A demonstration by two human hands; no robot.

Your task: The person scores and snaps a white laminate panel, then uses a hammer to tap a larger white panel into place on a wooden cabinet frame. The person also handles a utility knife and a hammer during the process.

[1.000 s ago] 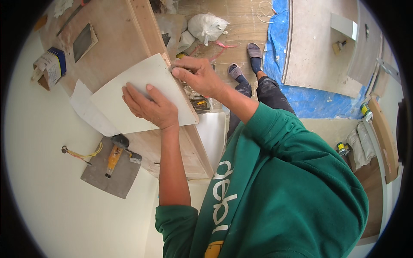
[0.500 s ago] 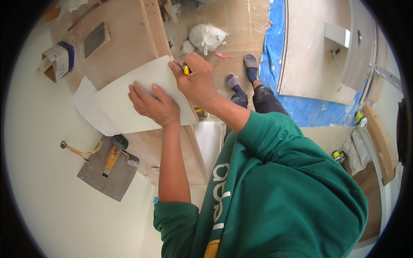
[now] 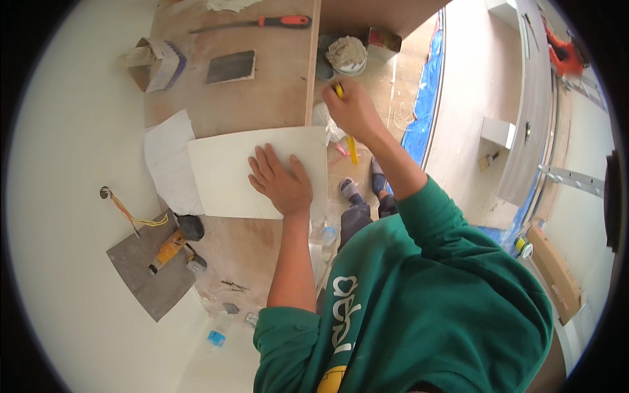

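White board (image 3: 223, 170): lies across the wooden bench (image 3: 275, 101), left of the frame's centre. Meets a white sheet (image 3: 170, 157) at its left edge. Bears the left hand (image 3: 282, 183), palm down and spread wide, near mid-frame. Near upper centre, holds in the closed right hand (image 3: 352, 111) a yellow tool (image 3: 339, 90), mostly covered.

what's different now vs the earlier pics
The right hand has moved off the edge of the white board, past its far right corner, gripping a yellow tool. The left hand stays flat on the board; the orange tool stays put.
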